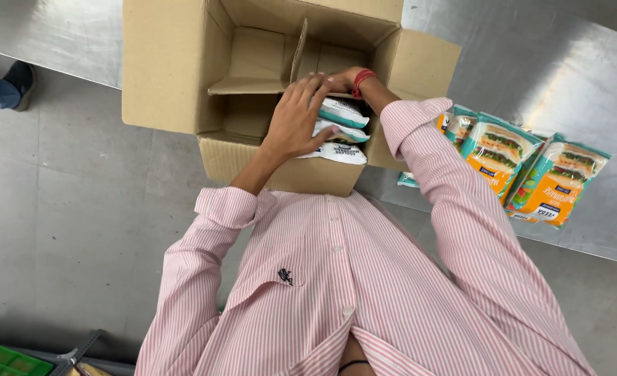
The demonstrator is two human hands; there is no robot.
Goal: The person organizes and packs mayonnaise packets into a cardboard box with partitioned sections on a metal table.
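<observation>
left hand [298,118] on pouches [342,131] | right hand [342,79] inside cardboard box [165,66]

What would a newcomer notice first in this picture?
First, the open brown cardboard box at top centre, where the left hand and the right hand press on white and teal pouches stacked inside. Next, the orange and teal food packets lying on the grey metal table at right.

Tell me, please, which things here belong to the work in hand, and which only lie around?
In hand:
- open brown cardboard box
- white and teal flat pouches stacked inside it
- left hand on them
- right hand inside the box

Lying about:
- orange and teal pouches on the metal table
- green crate
</observation>
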